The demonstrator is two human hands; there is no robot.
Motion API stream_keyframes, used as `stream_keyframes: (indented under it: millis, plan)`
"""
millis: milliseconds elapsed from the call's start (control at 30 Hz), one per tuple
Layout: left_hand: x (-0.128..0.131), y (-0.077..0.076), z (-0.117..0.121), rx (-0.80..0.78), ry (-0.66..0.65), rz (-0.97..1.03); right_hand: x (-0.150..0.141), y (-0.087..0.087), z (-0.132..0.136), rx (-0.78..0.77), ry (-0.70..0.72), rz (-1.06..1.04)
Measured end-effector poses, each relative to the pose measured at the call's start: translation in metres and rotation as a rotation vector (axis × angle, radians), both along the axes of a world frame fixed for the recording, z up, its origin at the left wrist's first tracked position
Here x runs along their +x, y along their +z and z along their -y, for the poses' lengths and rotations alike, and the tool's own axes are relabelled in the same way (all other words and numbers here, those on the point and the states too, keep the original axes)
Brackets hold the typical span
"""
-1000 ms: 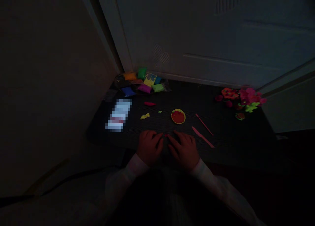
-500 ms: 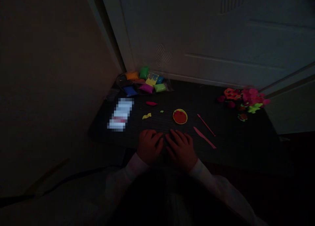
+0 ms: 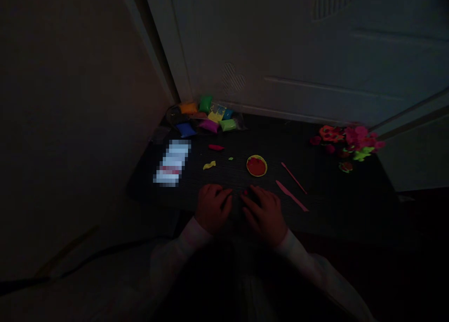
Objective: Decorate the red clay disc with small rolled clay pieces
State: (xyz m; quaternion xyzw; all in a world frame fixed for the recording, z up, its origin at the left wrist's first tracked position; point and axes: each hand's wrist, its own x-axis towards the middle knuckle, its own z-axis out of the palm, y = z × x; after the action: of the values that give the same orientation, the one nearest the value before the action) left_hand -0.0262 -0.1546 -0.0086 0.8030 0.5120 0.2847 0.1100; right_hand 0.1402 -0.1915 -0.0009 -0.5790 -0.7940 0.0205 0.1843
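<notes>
On the dark table's near side, my left hand (image 3: 213, 209) rests with bent fingers apart; nothing shows in it. A small piece of red clay (image 3: 246, 191) shows at the fingertips of my right hand (image 3: 264, 213), partly hidden by them. Just beyond lies a round disc of red-orange clay (image 3: 256, 168) with a yellow rim and bits of red and green near its top edge. Farther left are a yellow clay strip (image 3: 209, 165), a tiny green clay piece (image 3: 230, 159) and a pink-red clay lump (image 3: 216, 147). A pink plastic knife (image 3: 292, 196) lies right of my right hand.
A thin pink stick tool (image 3: 293, 177) lies beyond the knife. Several bagged clay packs (image 3: 209, 125) sit at the back left, above a bright blurred-out phone-like rectangle (image 3: 172, 164). Colourful moulded shapes (image 3: 356, 139) are heaped at the back right. A white door panel (image 3: 280, 55) stands behind the table.
My right hand has slid slightly to the right, away from my left, and the small red clay piece has moved with its fingertips. My left hand has barely moved.
</notes>
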Motion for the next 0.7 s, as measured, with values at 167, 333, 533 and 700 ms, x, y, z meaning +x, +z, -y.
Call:
stream_keyframes:
  millis: [167, 333, 533, 700]
  plan:
    - [0.000, 0.000, -0.001, -0.010, -0.011, -0.003, 0.013, -0.004, 0.003, 0.059, -0.076, -0.054]
    - [0.000, 0.000, -0.001, -0.016, -0.014, -0.004, 0.018, -0.006, 0.005, 0.080, -0.123, -0.072]
    - [0.001, 0.001, 0.000, -0.015, -0.008, 0.001, 0.007, -0.004, 0.003, 0.049, -0.130, -0.062]
    - [0.000, 0.000, -0.001, -0.014, -0.011, 0.001, 0.000, -0.003, -0.005, 0.027, -0.210, -0.058]
